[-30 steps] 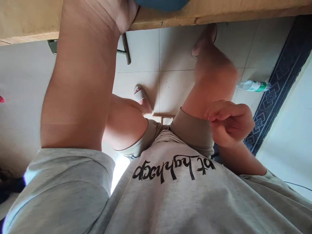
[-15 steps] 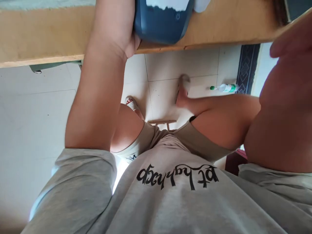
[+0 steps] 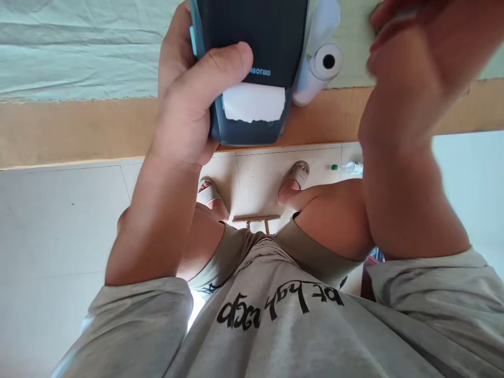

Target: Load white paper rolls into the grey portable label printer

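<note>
Left hand [image 3: 189, 105] is what I see most clearly: its fingers wrap the dark blue handheld printer [image 3: 252, 68] from the left side, thumb [image 3: 220, 63] pressed across the front just above the white paper strip [image 3: 254, 102] sticking out of the slot. That device sits at the near edge of the wooden table [image 3: 79, 131], its long axis running away from me toward the pale green cloth [image 3: 79, 47]; its far end is cut off by the top of the frame. Just beside it on the right lies 1 white paper roll [image 3: 321, 65], core hole facing me. My right hand [image 3: 413, 47] hovers up and to the right of the roll, nearer to it than the left is, but it is blurred and partly out of frame, so I cannot tell whether its fingers are spread or closed.
</note>
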{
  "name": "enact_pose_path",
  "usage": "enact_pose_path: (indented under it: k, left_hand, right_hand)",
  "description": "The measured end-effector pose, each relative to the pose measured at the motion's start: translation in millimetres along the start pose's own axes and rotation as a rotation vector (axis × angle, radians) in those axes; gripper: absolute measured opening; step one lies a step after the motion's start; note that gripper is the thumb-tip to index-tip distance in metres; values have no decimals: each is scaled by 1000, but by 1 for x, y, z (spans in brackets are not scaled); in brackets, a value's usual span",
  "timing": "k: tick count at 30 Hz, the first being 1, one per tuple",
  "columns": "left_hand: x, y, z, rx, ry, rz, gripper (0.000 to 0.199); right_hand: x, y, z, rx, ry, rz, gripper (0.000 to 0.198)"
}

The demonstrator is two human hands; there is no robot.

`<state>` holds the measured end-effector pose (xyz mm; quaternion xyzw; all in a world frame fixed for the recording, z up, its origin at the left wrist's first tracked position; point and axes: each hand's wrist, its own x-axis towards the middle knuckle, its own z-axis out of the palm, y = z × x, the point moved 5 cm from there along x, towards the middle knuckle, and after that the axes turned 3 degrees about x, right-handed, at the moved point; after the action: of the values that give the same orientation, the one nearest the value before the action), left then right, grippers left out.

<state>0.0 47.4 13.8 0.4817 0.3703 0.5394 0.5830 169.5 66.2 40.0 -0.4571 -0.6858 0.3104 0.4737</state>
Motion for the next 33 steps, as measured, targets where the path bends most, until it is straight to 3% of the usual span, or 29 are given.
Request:
enact_pose_path:
  k: [2,4,8,10,14,17,23,29,33]
  left_hand:
    - [1,2,0,1,15,-20,23]
    - [2,3,-1,-5,30,-47,24]
    - [4,1,2,-46,11,-62,20]
    - [5,0,2,-75,16,-49,18]
    - [6,-5,2,-113,-23,-65,21]
    - [5,-7,0,-108,25,-98,20]
    - [0,-2,1,-68,132,-146,17]
    - [0,-1,-1,-96,70,-126,16]
    - [3,-2,-2,-130,-6,-113,21]
  right_hand:
    - [-10,-8,4,-135,34,-55,34]
    - [-17,-11,11,-219,-47,-59,37]
    - [-17,-1,20,-381,-258,81,44]
    - [-14,3,22,-418,-291,104,44]
    - [-9,6,25,-389,-244,114,34]
    - [-7,7,27,-386,-202,124,27]
    - [-8,6,20,-264,-118,79,37]
    - [-10,13,12,-573,-158,39,33]
    - [-7,16,5,-407,-53,9,37]
